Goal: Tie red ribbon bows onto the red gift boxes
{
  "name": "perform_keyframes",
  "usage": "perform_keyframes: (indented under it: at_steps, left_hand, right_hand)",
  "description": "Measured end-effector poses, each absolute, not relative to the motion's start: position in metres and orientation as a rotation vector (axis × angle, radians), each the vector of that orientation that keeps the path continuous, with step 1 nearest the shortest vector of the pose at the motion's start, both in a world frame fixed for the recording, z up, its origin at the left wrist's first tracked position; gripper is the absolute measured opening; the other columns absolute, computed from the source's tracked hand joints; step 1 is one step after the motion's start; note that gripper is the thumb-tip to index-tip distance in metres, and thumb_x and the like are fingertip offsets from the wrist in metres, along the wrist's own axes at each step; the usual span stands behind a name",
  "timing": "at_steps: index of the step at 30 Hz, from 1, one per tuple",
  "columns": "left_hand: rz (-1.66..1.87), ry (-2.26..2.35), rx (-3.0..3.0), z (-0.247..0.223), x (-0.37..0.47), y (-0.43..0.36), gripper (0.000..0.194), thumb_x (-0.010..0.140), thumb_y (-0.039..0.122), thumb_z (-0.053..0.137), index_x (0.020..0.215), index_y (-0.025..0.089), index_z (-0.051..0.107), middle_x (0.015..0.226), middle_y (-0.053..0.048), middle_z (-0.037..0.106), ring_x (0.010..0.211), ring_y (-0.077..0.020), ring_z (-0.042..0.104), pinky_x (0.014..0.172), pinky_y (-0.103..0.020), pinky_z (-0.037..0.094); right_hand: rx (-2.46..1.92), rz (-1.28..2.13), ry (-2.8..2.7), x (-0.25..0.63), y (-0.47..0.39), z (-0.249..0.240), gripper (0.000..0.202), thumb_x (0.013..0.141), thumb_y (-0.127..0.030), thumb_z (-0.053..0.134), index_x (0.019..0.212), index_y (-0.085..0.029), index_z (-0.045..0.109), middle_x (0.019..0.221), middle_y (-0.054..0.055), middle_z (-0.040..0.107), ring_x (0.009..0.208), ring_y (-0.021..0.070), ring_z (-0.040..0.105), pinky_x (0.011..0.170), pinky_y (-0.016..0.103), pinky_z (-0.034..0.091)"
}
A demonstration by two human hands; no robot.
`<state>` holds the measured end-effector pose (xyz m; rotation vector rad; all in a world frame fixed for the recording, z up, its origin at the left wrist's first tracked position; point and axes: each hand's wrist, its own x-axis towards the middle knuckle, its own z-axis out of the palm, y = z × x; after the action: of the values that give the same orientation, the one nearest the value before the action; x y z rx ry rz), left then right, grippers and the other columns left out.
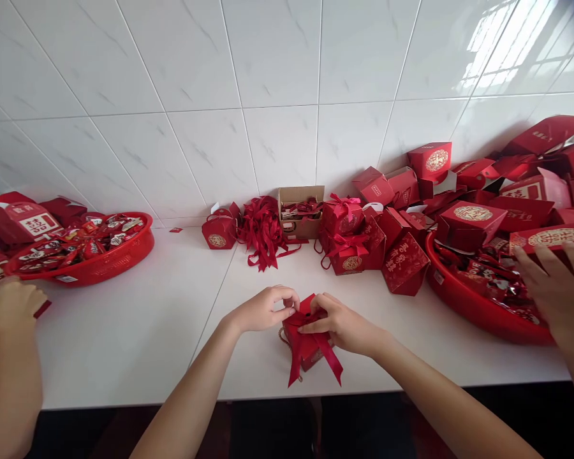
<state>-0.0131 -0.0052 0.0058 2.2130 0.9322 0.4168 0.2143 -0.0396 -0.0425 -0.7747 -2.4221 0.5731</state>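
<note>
A small red gift box (pixel 306 350) stands on the white table (pixel 148 331) near its front edge. A red ribbon (pixel 316 347) lies over its top, with two tails hanging down the front. My left hand (pixel 263 309) pinches the ribbon at the box's top from the left. My right hand (pixel 339 325) holds the ribbon on the box's top from the right. The fingertips of both hands meet over the lid.
A pile of red ribbons (pixel 263 229) and an open cardboard box (pixel 300 210) sit at the back, beside finished red boxes with bows (pixel 344 236). Red trays of sweets stand left (pixel 95 255) and right (pixel 478 306). Other people's hands reach in at left (pixel 9 306) and right (pixel 559 287).
</note>
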Motion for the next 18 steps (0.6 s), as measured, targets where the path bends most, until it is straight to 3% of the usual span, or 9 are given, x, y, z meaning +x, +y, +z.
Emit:
perform_keyframes:
  at_steps: [9, 18]
  left_hand:
    - [0.256, 0.975, 2.279, 0.0077, -0.0121, -0.0068, 0.010, 0.076, 0.017, 0.055, 0.083, 0.024, 0.059, 0.089, -0.001, 0.058, 0.087, -0.0192, 0.056, 0.076, -0.028, 0.046]
    - [0.230, 0.907, 2.299, 0.0091, -0.0074, -0.0037, 0.004, 0.079, 0.025, 0.061, 0.081, 0.026, 0.064, 0.101, -0.004, 0.054, 0.098, -0.0221, 0.053, 0.077, -0.030, 0.048]
  right_hand:
    - [-0.700, 0.625, -2.365, 0.2130, -0.0412, -0.0363, 0.030, 0.087, -0.016, 0.056, 0.107, -0.030, 0.074, 0.102, 0.010, 0.060, 0.099, 0.0238, 0.057, 0.084, 0.041, 0.051]
    - [-0.695, 0.586, -2.384, 0.2140, -0.0386, -0.0404, 0.035, 0.089, -0.013, 0.049, 0.107, -0.031, 0.073, 0.104, 0.008, 0.059, 0.099, 0.0221, 0.056, 0.085, 0.041, 0.050]
